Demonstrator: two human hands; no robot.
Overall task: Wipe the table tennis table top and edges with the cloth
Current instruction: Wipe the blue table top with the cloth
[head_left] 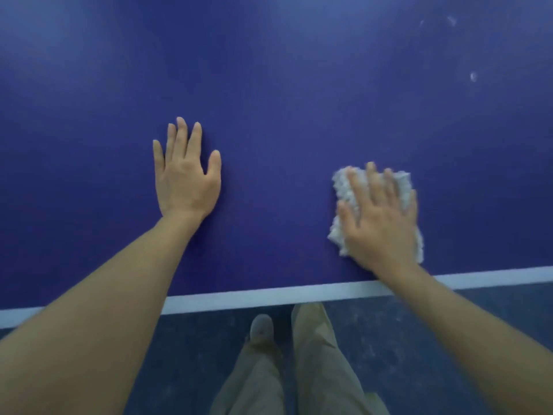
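Note:
The blue table tennis table top (284, 100) fills the upper view, with a white line (239, 298) along its near edge. A white fluffy cloth (344, 187) lies flat on the table near that edge, at the right. My right hand (380, 217) presses down on it with fingers spread and straight, covering most of it. My left hand (185, 172) rests flat on the bare table top to the left, fingers straight, holding nothing.
A few pale smudges (472, 77) mark the table at the far right. Below the near edge I see a dark speckled floor (419, 330), my beige trouser legs (317, 354) and a shoe (261, 326).

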